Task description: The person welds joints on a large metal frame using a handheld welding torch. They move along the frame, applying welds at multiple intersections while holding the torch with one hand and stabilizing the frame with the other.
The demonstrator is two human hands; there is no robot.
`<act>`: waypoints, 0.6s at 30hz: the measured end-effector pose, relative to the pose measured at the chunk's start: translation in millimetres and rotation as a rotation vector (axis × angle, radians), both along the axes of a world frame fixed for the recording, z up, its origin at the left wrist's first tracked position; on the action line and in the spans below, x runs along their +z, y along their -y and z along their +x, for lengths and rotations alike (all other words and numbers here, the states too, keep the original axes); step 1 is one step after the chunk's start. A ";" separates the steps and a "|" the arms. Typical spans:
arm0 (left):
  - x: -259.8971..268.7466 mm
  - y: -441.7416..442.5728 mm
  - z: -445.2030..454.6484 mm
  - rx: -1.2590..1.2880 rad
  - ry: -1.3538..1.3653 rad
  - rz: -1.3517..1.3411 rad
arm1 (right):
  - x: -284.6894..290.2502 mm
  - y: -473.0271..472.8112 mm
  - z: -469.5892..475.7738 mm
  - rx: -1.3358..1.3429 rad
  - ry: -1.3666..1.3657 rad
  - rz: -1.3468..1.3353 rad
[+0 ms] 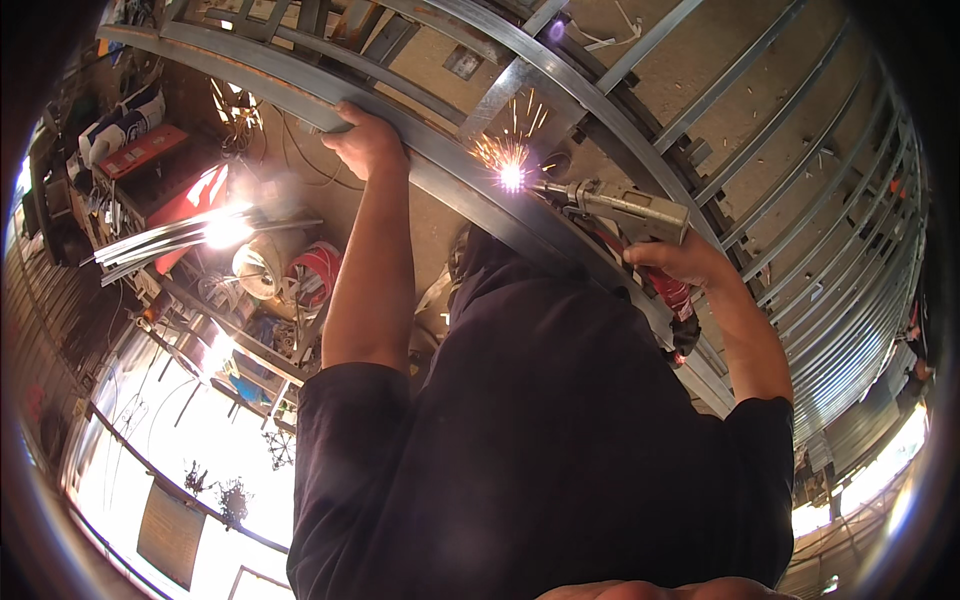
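Observation:
My left hand (367,141) is on a long steel profile (442,176), its thumb and fingers at the upper edge. My right hand (679,259) grips a metal welding electrode holder (630,206) to the right of the profile. Beyond the holder's tip, a bright welding arc (512,178) burns at the profile, throwing orange sparks up and to the left. The glare hides the weld spot. A red-wrapped part (670,292) hangs below my right hand. A flat metal plate (499,97) lies just past the arc.
A metal frame with many parallel bars (776,97) spreads across the right. At the left are a red metal box (142,150), a bundle of thin metal rods (157,244), a white bucket (259,264) and coiled red cable (322,270). Cables cross the floor behind my left hand.

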State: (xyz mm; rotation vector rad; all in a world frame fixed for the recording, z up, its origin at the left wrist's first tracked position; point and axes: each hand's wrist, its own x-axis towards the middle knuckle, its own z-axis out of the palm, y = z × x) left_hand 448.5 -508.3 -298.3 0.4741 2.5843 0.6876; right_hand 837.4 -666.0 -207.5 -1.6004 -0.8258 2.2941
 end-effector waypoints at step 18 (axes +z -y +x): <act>-5.4 -1.0 -4.2 -0.005 -0.020 -0.030 | 7.9 4.4 3.3 0.002 -0.004 0.048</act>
